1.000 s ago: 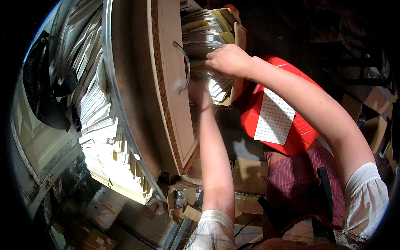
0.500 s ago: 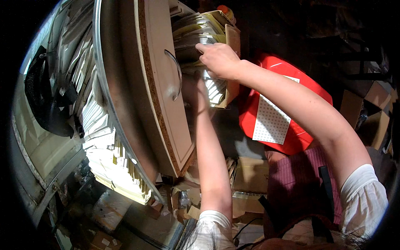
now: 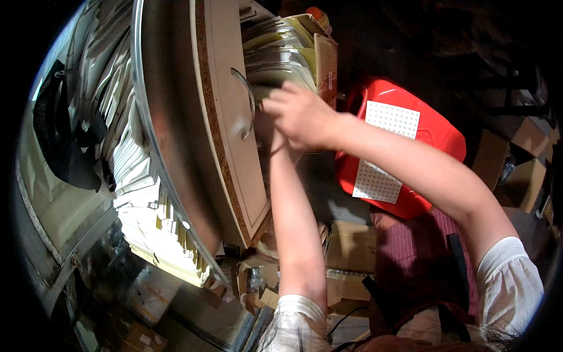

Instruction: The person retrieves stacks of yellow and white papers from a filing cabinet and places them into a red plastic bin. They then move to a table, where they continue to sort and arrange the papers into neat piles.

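Observation:
A cardboard box [image 3: 326,61] holds a thick row of upright papers and envelopes [image 3: 275,50], beside a cream drawer front with a curved metal handle [image 3: 251,94]. Over the box's near end is my right hand [image 3: 302,117], its fingers curled and slightly blurred; whatever they hold is hidden. My left forearm [image 3: 293,205] reaches up under it, and the left hand is in shadow, mostly covered by the right hand and wrist. Beneath my right forearm, a white sheet printed with small rows [image 3: 394,117] lies on a red plastic surface [image 3: 440,129].
Left of the drawer, a metal-edged tabletop [image 3: 143,88] carries packed white papers [image 3: 141,182] and a black mesh item [image 3: 61,135]. Open cardboard boxes [image 3: 528,176] stand at the right. Another carton [image 3: 352,243] lies below, near my striped maroon clothing [image 3: 422,252]. An orange-capped thing [image 3: 316,13] is behind the box.
My right hand has come down and slightly left from the papers, now covering my left hand. Papers at the box's near end, visible before, are now hidden or moved.

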Demonstrator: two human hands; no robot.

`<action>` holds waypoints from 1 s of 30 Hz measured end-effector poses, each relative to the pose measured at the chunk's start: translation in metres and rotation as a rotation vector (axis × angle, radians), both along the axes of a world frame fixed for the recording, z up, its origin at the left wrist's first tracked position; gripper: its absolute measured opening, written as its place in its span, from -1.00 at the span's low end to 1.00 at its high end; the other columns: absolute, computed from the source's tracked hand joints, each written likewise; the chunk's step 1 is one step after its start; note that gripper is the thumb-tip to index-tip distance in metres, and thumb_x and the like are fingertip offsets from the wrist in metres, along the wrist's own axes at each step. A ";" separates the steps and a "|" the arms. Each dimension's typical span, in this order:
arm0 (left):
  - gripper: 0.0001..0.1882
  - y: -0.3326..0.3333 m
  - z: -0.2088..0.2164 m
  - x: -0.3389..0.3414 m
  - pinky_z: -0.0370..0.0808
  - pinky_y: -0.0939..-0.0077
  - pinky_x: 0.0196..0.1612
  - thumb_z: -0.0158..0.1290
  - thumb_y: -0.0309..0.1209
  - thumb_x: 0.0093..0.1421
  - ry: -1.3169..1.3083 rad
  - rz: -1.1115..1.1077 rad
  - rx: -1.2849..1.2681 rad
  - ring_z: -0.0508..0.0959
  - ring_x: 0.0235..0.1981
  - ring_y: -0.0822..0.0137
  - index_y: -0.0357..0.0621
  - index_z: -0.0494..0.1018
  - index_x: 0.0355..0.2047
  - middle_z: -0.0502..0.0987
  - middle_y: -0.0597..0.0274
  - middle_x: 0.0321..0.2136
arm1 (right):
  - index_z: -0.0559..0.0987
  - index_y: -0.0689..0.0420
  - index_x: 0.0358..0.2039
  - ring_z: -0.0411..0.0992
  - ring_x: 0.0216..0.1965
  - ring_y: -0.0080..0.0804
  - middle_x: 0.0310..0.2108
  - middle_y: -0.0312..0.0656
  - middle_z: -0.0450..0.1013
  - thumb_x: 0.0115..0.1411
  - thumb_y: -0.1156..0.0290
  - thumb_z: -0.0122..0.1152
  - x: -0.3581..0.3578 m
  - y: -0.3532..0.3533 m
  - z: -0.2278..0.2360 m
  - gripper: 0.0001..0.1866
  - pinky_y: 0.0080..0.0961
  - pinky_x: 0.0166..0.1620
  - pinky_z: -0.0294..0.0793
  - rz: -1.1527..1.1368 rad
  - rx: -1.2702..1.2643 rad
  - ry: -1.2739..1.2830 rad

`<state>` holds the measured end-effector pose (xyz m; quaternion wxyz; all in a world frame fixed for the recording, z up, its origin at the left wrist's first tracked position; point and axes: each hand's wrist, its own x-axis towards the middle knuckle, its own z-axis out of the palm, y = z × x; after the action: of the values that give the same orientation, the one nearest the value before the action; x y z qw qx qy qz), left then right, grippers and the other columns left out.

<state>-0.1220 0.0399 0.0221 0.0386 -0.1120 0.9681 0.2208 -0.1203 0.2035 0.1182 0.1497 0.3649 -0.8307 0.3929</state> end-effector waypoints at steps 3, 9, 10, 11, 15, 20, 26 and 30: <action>-0.47 -0.014 0.012 0.005 0.48 0.20 0.00 0.07 -0.16 0.26 0.020 0.035 0.017 0.56 0.00 0.00 -0.35 0.42 0.08 0.51 -0.18 0.04 | 0.55 0.16 -0.67 0.39 -0.31 -0.30 -0.31 -0.21 0.40 -0.33 0.41 0.25 0.051 0.011 0.032 -0.86 -0.29 -0.13 0.37 0.094 -0.158 0.003; -0.48 0.002 0.013 0.017 0.49 0.23 0.01 0.06 -0.18 0.27 0.023 0.067 0.076 0.56 0.01 0.02 -0.35 0.41 0.09 0.51 -0.16 0.04 | 0.52 0.08 -0.62 0.36 -0.33 -0.40 -0.39 -0.30 0.35 -0.21 0.34 0.20 0.139 0.076 0.051 -0.88 -0.43 -0.14 0.37 0.292 0.002 -0.093; -0.48 0.003 0.014 0.018 0.49 0.23 0.01 0.06 -0.18 0.28 0.024 0.073 0.081 0.56 0.01 0.03 -0.35 0.41 0.09 0.51 -0.16 0.05 | 0.51 0.04 -0.63 0.35 -0.31 -0.40 -0.41 -0.32 0.32 -0.22 0.31 0.19 0.144 0.083 0.048 -0.88 -0.45 -0.16 0.35 0.338 0.053 -0.125; -0.48 0.004 0.015 0.016 0.49 0.23 0.01 0.06 -0.19 0.28 0.024 0.075 0.082 0.55 0.01 0.03 -0.35 0.41 0.10 0.51 -0.15 0.05 | 0.52 0.05 -0.63 0.34 -0.31 -0.40 -0.41 -0.32 0.32 -0.21 0.31 0.18 0.147 0.086 0.043 -0.88 -0.47 -0.16 0.34 0.310 0.069 -0.096; -0.49 0.004 0.017 0.015 0.49 0.25 0.02 0.05 -0.20 0.29 0.030 0.101 0.091 0.55 0.02 0.05 -0.35 0.41 0.11 0.51 -0.14 0.05 | 0.54 0.07 -0.62 0.33 -0.29 -0.42 -0.41 -0.32 0.30 -0.19 0.31 0.16 0.141 0.092 0.041 -0.87 -0.51 -0.16 0.32 0.279 0.125 -0.059; -0.49 0.009 0.016 0.017 0.49 0.27 0.03 0.04 -0.21 0.30 0.040 0.114 0.122 0.55 0.02 0.07 -0.35 0.40 0.12 0.51 -0.12 0.06 | 0.56 0.19 -0.52 0.40 -0.27 -0.38 -0.35 -0.24 0.39 -0.12 0.33 0.14 0.135 0.092 0.045 -0.80 -0.39 -0.04 0.40 0.297 0.170 -0.115; -0.50 0.008 0.016 0.018 0.50 0.30 0.04 0.02 -0.23 0.31 0.052 0.134 0.145 0.55 0.03 0.09 -0.35 0.39 0.13 0.51 -0.10 0.06 | 0.50 0.13 -0.53 0.36 -0.29 -0.36 -0.37 -0.24 0.33 -0.07 0.37 0.16 0.136 0.093 0.035 -0.88 -0.47 -0.12 0.36 0.153 0.194 -0.114; -0.50 0.006 0.015 0.017 0.50 0.32 0.04 0.02 -0.24 0.32 0.054 0.136 0.179 0.55 0.04 0.11 -0.35 0.39 0.14 0.51 -0.08 0.07 | 0.46 0.18 -0.47 0.43 -0.24 -0.24 -0.28 -0.16 0.41 -0.12 0.46 0.27 0.130 0.107 0.037 -0.81 -0.38 -0.08 0.40 0.099 0.057 -0.283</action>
<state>-0.1049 0.0457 0.0371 0.0071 -0.1673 0.9354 0.3116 0.0098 0.3103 0.1554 0.0010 0.3503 -0.8354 0.4235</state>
